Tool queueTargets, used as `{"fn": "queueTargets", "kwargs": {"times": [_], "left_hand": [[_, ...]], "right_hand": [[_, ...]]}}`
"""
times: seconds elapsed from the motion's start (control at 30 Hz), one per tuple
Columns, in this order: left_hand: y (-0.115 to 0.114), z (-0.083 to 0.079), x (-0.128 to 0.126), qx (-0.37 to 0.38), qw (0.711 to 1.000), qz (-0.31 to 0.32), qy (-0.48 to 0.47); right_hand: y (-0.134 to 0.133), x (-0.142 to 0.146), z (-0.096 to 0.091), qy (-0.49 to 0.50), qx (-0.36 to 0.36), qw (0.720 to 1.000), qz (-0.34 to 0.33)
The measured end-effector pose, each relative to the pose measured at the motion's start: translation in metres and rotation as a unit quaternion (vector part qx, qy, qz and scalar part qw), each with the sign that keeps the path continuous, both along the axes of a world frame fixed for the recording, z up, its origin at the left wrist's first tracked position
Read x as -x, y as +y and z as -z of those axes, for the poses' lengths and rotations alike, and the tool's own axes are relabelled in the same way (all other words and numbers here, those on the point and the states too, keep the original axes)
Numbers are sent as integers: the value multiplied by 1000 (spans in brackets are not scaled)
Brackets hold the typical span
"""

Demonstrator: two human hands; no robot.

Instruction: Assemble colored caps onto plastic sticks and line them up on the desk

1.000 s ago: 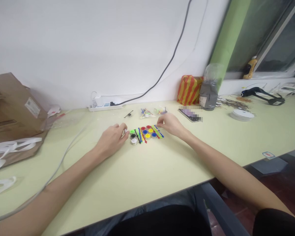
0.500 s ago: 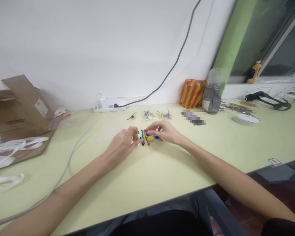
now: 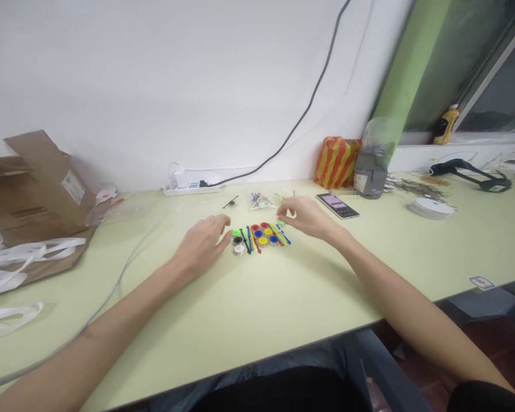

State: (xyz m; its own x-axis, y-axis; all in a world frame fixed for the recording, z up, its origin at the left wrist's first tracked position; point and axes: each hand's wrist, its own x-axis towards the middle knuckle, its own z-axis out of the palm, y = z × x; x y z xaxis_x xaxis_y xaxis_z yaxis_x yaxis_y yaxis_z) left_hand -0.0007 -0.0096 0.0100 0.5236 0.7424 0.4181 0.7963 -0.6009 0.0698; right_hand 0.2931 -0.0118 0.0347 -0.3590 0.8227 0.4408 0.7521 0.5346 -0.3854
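Discs (image 3: 263, 241) lay on the tabletop (image 3: 257, 303) between the two hands' fingers, grouped in short rows with two bands of arrows (image 3: 249, 241) set among them. The left hand (image 3: 202, 243) was just beside the green, black and white ones, thumb and forefinger parted, with nothing that I could see between them. From across the layout the right hand (image 3: 308, 217) came in at the far corner, its fingers curled narrowly by a lone green disc (image 3: 281, 224); whether they gripped anything, I couldn't tell.

Much of the ordering looked done to me: three discs nearest the left fingers, one arrow band, a red, blue and yellow cluster, then the second band. The end under the right fingers seemed the least filled. Beyond both hands' fingertips, more coloured parts sat in a clear bag (image 3: 261, 201), not laid out, and a black piece (image 3: 230, 202) lay apart. Past the right fingers was a phone (image 3: 338, 206).
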Motion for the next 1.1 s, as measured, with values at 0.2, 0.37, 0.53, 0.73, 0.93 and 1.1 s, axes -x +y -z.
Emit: {"fn": "queueTargets", "kwargs": {"times": [0.2,0.37,0.53,0.73,0.93,1.1], "left_hand": [[24,-1,23,-1,983,-160,90],[32,7,30,44,974,-166,145],[35,12,32,58,975,-150,155],[34,11,32,66,972,-147,173],[33,11,32,67,971,-148,178],[32,9,30,76,969,-152,178]], "right_hand": [[18,-41,2,-118,165,979,3],[20,-35,10,-111,179,978,-2],[17,-26,11,-103,154,983,8],[15,-24,12,-91,145,985,5],[16,-27,10,-90,120,989,-4],[14,-28,7,-103,198,974,-42]]}}
